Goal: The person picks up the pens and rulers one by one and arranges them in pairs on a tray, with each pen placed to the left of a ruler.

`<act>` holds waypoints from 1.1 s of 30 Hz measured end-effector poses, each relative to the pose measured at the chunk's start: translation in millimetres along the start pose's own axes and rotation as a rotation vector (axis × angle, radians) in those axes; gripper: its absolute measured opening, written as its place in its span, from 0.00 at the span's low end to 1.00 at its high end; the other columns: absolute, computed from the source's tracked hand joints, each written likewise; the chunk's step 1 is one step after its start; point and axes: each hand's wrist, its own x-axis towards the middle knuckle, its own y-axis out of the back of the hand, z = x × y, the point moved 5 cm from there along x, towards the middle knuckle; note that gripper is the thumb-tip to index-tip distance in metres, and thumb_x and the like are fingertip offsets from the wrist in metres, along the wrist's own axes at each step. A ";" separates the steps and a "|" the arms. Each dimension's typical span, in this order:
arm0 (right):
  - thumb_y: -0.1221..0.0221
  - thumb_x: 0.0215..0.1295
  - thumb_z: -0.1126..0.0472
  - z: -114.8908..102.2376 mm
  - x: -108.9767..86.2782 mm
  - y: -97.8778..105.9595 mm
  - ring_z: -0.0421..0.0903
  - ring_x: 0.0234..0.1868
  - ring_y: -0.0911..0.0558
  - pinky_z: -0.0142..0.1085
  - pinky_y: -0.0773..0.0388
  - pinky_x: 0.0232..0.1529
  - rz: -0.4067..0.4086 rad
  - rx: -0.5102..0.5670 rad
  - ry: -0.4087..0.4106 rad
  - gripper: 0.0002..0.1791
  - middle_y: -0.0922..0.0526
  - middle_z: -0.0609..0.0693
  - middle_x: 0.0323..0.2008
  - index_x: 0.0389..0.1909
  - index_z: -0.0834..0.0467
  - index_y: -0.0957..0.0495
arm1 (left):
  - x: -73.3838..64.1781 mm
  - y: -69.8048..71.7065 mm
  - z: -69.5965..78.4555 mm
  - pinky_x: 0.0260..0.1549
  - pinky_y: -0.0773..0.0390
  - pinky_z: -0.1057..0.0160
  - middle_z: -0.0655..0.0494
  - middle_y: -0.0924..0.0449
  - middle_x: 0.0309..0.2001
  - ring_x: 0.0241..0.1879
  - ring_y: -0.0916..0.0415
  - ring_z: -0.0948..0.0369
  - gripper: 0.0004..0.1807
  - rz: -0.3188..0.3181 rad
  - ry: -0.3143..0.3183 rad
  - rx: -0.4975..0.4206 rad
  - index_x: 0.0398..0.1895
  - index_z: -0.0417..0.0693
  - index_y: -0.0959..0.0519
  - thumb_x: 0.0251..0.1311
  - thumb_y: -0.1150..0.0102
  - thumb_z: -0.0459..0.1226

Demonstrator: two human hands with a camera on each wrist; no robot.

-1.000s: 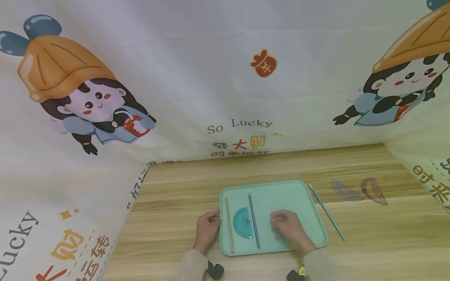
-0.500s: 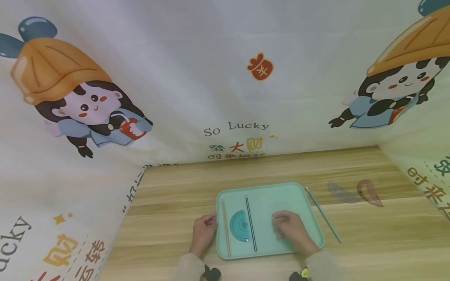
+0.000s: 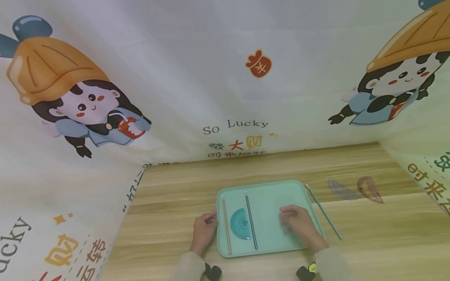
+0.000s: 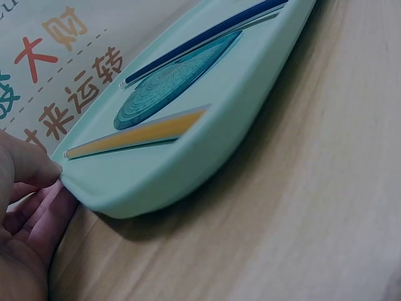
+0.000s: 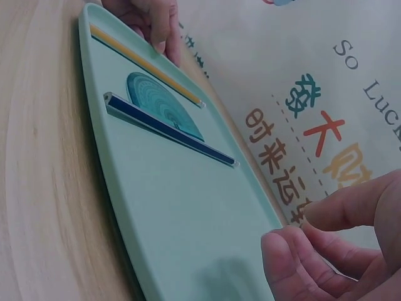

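A mint-green tray (image 3: pixel 270 195) lies on the wooden table. My left hand (image 3: pixel 204 232) holds its left edge, thumb at the rim and fingers against the outer side. Inside the tray, a yellow pencil (image 3: pixel 226 226), a teal half-round protractor (image 3: pixel 240 223) and a dark blue pencil (image 3: pixel 251 220) lie side by side in the left half. Above the tray's right half hovers my right hand (image 3: pixel 302 226), fingers loosely bent; in the right wrist view nothing shows between its thumb (image 5: pixel 351 207) and fingers.
Right of the tray, a teal pencil (image 3: pixel 324 212) lies slanted on the table (image 3: pixel 386 234). Farther right are a clear bluish protractor (image 3: pixel 341 190) and a clear reddish one (image 3: pixel 370 190). A printed cloth (image 3: pixel 197 78) walls the back and both sides.
My right hand has shifted a little to the right above the tray. My left hand stays at the tray's left edge, and the things in the tray lie as before.
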 end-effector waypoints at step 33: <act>0.48 0.66 0.64 5.8 -10.7 38.9 0.50 0.44 0.20 0.36 0.17 0.38 0.005 -0.064 0.025 0.22 0.24 0.68 0.53 0.57 0.72 0.32 | 0.7 0.3 0.3 0.48 0.21 0.55 0.46 0.18 0.45 0.45 0.22 0.54 0.19 0.014 -0.009 0.004 0.53 0.38 0.22 0.57 0.47 0.29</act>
